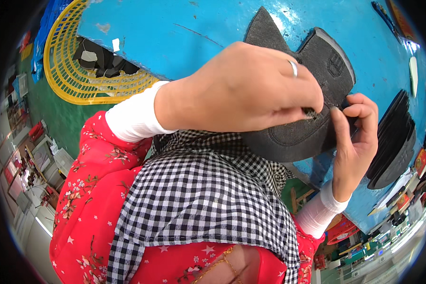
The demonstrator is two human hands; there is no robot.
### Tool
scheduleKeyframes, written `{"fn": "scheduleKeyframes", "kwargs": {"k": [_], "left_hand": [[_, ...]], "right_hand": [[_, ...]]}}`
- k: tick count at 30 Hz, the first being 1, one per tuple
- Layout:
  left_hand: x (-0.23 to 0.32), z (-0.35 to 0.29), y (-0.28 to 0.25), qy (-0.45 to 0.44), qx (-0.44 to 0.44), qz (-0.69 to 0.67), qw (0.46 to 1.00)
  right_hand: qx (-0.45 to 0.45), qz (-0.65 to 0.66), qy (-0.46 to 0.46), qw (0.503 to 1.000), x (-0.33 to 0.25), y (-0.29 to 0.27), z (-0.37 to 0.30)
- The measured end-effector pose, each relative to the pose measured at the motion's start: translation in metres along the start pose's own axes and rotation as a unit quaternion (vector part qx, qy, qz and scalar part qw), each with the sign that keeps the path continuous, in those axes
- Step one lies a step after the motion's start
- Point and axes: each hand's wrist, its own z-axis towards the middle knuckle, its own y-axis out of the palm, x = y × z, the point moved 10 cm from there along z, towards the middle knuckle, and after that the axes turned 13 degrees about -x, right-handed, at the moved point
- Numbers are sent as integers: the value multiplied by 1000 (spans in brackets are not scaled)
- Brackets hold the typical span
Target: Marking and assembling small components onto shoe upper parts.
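We have a blue table (156, 49) with a glossy top that catches bright light in places. We see a long dark scratch (199, 35) across it and a dull stain (103, 28) near its left corner. Close to the left edge we find a small white scrap (116, 45). On the right lies a stack of black pieces (392, 137), with a slim white strip (413, 76) just beyond, and farther off a long dark thing (386, 21) we cannot identify.
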Motion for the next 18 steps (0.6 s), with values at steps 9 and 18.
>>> {"fn": "scheduleKeyframes", "kwargs": {"k": [9,18], "left_hand": [[19,-14,-2,-57,3,-185,981],[18,-16,1,-69,0,-154,986]], "right_hand": [[-10,55,-176,983,-63,14,-37],[-62,65,-181,979,-61,19,-33]]}}
